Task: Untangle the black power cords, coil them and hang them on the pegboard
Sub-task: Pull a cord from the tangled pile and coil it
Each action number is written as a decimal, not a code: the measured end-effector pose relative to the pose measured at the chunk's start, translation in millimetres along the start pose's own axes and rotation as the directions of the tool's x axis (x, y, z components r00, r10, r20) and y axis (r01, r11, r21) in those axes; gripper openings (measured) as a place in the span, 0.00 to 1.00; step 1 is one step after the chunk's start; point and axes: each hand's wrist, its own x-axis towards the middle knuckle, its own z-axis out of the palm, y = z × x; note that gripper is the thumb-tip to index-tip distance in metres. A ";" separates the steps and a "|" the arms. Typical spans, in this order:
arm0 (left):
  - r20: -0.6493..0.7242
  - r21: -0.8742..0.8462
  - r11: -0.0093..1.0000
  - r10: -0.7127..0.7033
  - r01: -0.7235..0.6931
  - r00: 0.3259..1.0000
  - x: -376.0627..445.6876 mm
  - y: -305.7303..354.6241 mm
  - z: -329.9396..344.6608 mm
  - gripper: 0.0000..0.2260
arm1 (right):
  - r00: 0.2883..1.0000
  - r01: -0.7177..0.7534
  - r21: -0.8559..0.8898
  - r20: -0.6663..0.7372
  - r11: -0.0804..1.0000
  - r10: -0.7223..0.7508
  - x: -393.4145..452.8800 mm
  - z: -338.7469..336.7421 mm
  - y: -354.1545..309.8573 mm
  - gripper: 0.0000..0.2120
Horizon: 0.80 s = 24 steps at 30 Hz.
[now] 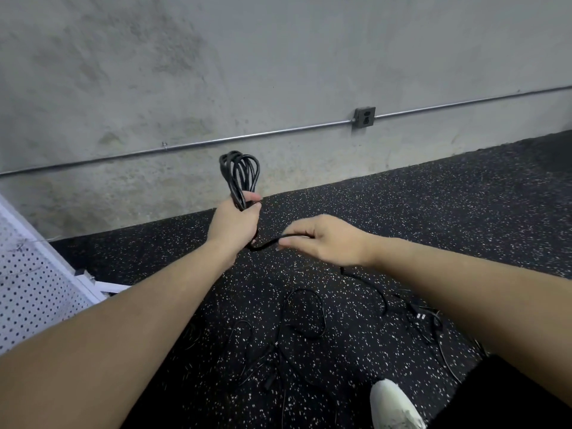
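Observation:
My left hand (pixel 235 222) grips a coiled black power cord (pixel 240 173), whose loops stand upright above my fist in front of the wall. The cord's loose end (pixel 269 243) runs from under my left fist to my right hand (pixel 328 243), which pinches it between thumb and fingers. More black cords (pixel 303 320) lie tangled on the speckled floor below my hands. A white pegboard (pixel 34 289) shows at the left edge, leaning low near the floor.
A grey concrete wall (pixel 278 57) stands ahead with a metal conduit (pixel 247 137) and a dark outlet box (pixel 364 117). A black speckled rubber floor (pixel 433 218) spreads out. My white shoe (pixel 393 407) and dark trouser leg sit at the bottom right.

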 end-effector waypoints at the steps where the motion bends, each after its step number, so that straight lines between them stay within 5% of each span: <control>1: 0.008 0.102 0.994 0.050 -0.050 0.999 0.8 0.7 0.0 0.06 | 0.999 0.010 0.023 -0.051 1.000 -0.008 3.2 0.9 -4.0 0.11; 3: 0.070 0.273 0.954 0.107 -0.122 0.992 -2.0 5.5 3.6 0.05 | 0.991 0.002 0.093 -0.131 0.996 0.011 4.8 2.7 -9.7 0.11; 6: 0.250 0.193 0.971 0.092 -0.143 0.964 -7.7 7.8 8.5 0.07 | 0.966 -0.037 0.285 -0.235 0.958 0.107 6.7 -1.7 -12.8 0.18; 10: 0.356 0.118 0.992 -0.006 -0.039 0.935 -18.6 17.7 2.5 0.27 | 0.927 -0.160 0.394 -0.255 0.905 0.274 13.6 -9.5 -11.3 0.26; 14: 0.467 0.083 0.996 -0.061 0.025 0.882 -18.7 17.3 0.6 0.45 | 0.905 -0.236 0.480 -0.208 0.845 0.370 17.3 -7.1 -10.9 0.23; 16: 0.534 0.034 0.999 -0.027 0.010 0.845 -18.3 17.2 -3.9 0.38 | 0.902 -0.215 0.540 -0.210 0.814 0.377 19.3 -6.7 -13.6 0.22; 19: 0.593 0.088 0.987 0.055 -0.133 0.803 -17.5 21.3 -8.0 0.09 | 0.891 -0.230 0.538 -0.219 0.811 0.398 22.2 -4.9 -14.5 0.21; 24: 0.545 0.266 0.957 -0.053 -0.113 0.837 -13.5 10.5 -7.9 0.05 | 0.937 -0.221 0.536 -0.116 0.815 0.330 19.6 -10.0 -17.0 0.17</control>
